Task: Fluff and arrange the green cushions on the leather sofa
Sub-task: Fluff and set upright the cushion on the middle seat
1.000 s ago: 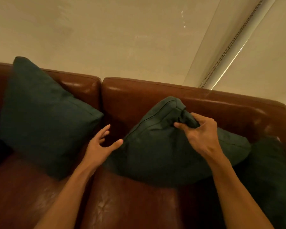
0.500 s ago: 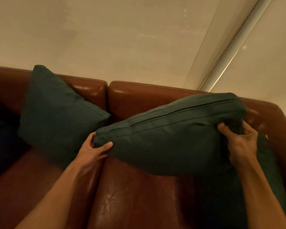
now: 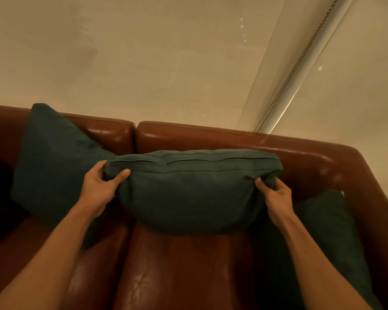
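I hold a dark green cushion (image 3: 188,193) level above the seat of the brown leather sofa (image 3: 233,139), zipper edge up. My left hand (image 3: 101,186) grips its left top corner, and my right hand (image 3: 276,193) grips its right top corner. A second green cushion (image 3: 54,162) leans against the backrest at the left, partly behind my left hand. A third green cushion (image 3: 327,238) lies in the sofa's right corner, partly hidden by my right forearm.
The sofa's right armrest (image 3: 372,198) closes the right side. Behind the backrest hangs a beige roller blind (image 3: 143,59) with a bead chain (image 3: 293,70). The leather seat (image 3: 184,271) shows below the held cushion.
My left hand took hold of the cushion's left corner. Both hands lifted the cushion and turned it level, zipper edge up. The view shifted right.
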Motion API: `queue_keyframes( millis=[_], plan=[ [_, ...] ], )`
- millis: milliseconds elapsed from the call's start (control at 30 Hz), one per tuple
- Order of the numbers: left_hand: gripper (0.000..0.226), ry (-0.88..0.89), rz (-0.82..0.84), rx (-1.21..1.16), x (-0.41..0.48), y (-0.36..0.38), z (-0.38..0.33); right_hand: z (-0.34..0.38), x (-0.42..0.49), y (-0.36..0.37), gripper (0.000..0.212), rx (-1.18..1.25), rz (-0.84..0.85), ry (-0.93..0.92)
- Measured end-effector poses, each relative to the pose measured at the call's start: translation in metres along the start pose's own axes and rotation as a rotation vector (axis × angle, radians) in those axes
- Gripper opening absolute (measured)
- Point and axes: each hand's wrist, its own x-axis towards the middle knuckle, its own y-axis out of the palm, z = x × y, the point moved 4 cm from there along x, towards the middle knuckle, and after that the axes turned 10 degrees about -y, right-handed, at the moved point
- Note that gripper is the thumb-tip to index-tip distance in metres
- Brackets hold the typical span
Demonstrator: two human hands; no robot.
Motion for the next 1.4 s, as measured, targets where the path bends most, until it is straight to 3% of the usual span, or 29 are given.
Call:
queue_keyframes(
  millis=[133, 300, 433, 633, 767, 1000, 1100, 1233, 1300, 1400],
  plan=[
    [0.030, 0.013, -0.008, 0.157, 0.027, 0.029, 0.007, -0.034, 0.011, -0.010, 0.016, -0.089, -0.041, 0.154],
    [0.031, 0.019, -0.015, 0.336, 0.062, 0.068, 0.021, -0.061, 0.029, -0.019, 0.038, -0.135, -0.073, 0.312],
    [0.035, -0.018, -0.057, 0.436, 0.080, 0.091, 0.025, -0.079, 0.040, -0.022, 0.038, -0.177, -0.090, 0.374],
    [0.059, -0.101, 0.003, 0.366, 0.094, 0.096, 0.035, -0.083, 0.053, -0.023, 0.041, -0.230, -0.073, 0.439],
    [0.058, -0.242, 0.044, 0.416, 0.086, 0.093, 0.042, -0.086, 0.045, -0.024, 0.042, -0.231, -0.041, 0.478],
    [0.079, -0.247, -0.021, 0.450, 0.066, 0.089, 0.037, -0.087, 0.031, -0.032, 0.062, -0.267, -0.115, 0.412],
    [0.077, -0.188, -0.079, 0.438, 0.052, 0.085, 0.034, -0.078, 0.018, -0.034, 0.066, -0.390, -0.187, 0.326],
    [0.070, -0.112, -0.155, 0.438, 0.018, 0.076, 0.027, -0.057, -0.015, -0.005, 0.040, -0.459, -0.172, 0.181],
    [0.066, -0.074, -0.168, 0.439, -0.002, 0.071, 0.024, -0.044, -0.029, 0.023, 0.022, -0.453, -0.041, 0.088],
    [0.060, -0.020, -0.208, 0.422, -0.032, 0.057, 0.018, -0.017, -0.048, 0.063, 0.013, -0.442, 0.161, -0.046]
  ],
)
